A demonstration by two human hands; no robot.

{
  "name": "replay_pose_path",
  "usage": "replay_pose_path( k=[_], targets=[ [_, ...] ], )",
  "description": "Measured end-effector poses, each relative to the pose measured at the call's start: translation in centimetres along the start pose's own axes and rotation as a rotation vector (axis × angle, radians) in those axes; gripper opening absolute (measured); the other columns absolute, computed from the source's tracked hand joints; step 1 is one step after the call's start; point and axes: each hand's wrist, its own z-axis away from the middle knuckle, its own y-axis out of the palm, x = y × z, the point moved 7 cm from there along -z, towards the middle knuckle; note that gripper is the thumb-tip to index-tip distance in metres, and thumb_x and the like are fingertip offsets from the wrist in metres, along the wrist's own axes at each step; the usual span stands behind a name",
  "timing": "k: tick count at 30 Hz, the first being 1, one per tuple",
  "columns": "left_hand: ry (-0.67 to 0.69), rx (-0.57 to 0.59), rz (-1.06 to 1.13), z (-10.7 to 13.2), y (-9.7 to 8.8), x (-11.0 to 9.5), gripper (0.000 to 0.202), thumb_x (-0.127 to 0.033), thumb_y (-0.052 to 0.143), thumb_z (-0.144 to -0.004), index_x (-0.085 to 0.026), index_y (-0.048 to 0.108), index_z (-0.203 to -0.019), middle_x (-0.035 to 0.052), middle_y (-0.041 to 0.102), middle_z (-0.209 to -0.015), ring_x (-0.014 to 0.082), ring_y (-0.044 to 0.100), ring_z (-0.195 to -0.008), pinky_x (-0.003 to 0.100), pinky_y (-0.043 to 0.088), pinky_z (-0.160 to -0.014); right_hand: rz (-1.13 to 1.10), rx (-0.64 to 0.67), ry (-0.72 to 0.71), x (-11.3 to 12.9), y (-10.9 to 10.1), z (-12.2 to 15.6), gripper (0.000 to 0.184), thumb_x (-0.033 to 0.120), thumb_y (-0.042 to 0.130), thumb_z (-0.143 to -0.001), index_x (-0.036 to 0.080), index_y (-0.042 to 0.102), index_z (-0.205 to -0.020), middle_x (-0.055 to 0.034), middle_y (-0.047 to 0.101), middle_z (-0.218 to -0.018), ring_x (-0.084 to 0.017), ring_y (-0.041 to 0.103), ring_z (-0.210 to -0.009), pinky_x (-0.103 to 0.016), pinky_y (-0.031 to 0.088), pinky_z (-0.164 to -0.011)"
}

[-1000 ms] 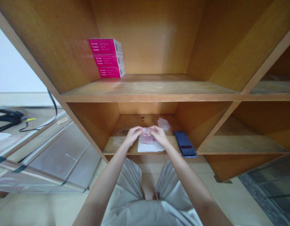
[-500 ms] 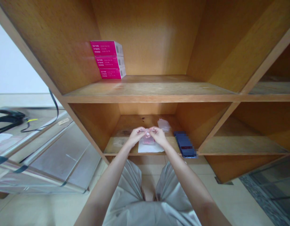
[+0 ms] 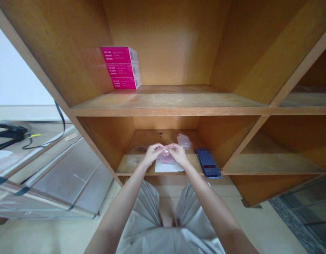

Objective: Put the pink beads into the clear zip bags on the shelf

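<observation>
Both of my hands meet over the lower shelf [image 3: 133, 167] of a wooden rack. My left hand [image 3: 152, 153] and my right hand [image 3: 178, 153] each pinch the top edge of a small clear plastic bag [image 3: 166, 155] with pink pieces inside. The bag hangs just above a white sheet of paper [image 3: 168, 166] lying on the shelf. Another small clear bag [image 3: 184, 140] lies farther back on the same shelf. A dark phone [image 3: 208, 162] rests at the right of the shelf, near its front edge.
Three pink boxes [image 3: 122, 67] are stacked at the back left of the upper shelf [image 3: 168, 100]. More open compartments lie to the right. At the left, a plastic-wrapped flat package [image 3: 59, 183] lies on the floor, with black cables [image 3: 9, 132] behind it.
My hands have drawn a little closer together on the bag's top edge. The view has shifted very slightly. Nothing else has moved.
</observation>
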Motion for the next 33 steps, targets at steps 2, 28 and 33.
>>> replay_pose_path(
  k=[2, 28, 33],
  targets=[
    [0.003, -0.001, -0.002, 0.0, -0.1, 0.0, 0.021, -0.035, 0.059, -0.071, -0.014, 0.063, -0.071, 0.004, 0.065, -0.067, 0.0156, 0.059, -0.064, 0.028, 0.045, -0.067, -0.015, 0.007, 0.005, 0.1, 0.1, 0.0, 0.016, 0.029, 0.055, -0.071, 0.015, 0.061, -0.076, -0.0036, 0.066, -0.07, -0.013, 0.061, -0.061, -0.027, 0.049, -0.062],
    [-0.184, 0.055, 0.176, 3.0, 0.5, 2.8, 0.036, -0.037, 0.06, -0.072, -0.013, 0.062, -0.1, 0.0093, 0.068, -0.086, 0.0178, 0.063, -0.074, 0.033, 0.047, -0.075, 0.064, -0.15, 0.085, 0.5, -2.0, 1.0, 0.036, 0.049, 0.052, -0.073, 0.017, 0.067, -0.069, -0.0049, 0.067, -0.059, -0.015, 0.054, -0.044, -0.024, 0.037, -0.04],
    [-0.158, -0.14, 0.132, 3.2, -0.9, 3.6, 0.034, -0.038, 0.062, -0.069, -0.013, 0.063, -0.091, 0.0059, 0.067, -0.075, 0.0142, 0.061, -0.063, 0.028, 0.048, -0.066, 0.031, -0.215, 0.018, -0.2, -2.5, 1.4, 0.034, 0.046, 0.051, -0.076, 0.017, 0.067, -0.081, -0.0068, 0.069, -0.078, -0.018, 0.062, -0.065, -0.029, 0.048, -0.06]
  ],
)
